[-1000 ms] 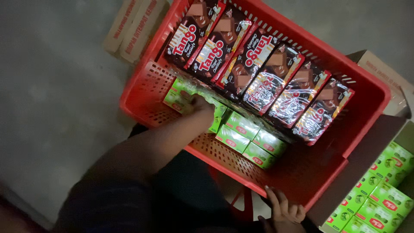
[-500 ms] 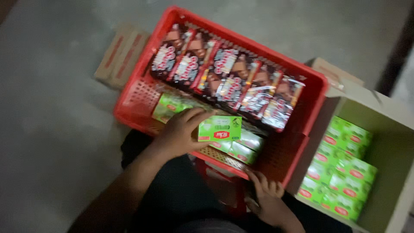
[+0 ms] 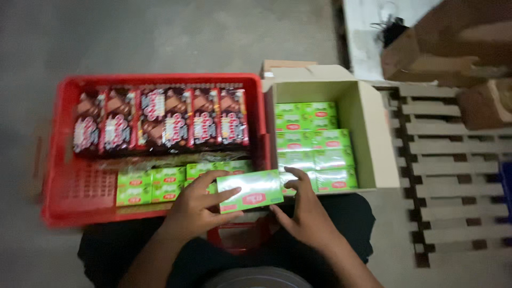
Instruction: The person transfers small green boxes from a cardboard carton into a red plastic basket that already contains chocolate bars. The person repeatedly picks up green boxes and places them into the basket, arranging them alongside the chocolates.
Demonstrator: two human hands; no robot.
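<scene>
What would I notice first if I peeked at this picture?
Probably the big red plastic crate on the left, with a row of shiny dark brown snack packets along its far side. In front, the left hand and right hand together hold a small bright green carton. Right of the crate stands an open cardboard box of matching green cartons.

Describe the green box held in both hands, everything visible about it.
The green box is a flat, rectangular carton, light green and glossy as if film-wrapped, with a red oval mark on its face. It is shut and lies almost level, slightly tilted, above the near rim of the red crate. The left hand grips its left end and the right hand its right end. The picture is blurred, so finer print cannot be made out.
</scene>
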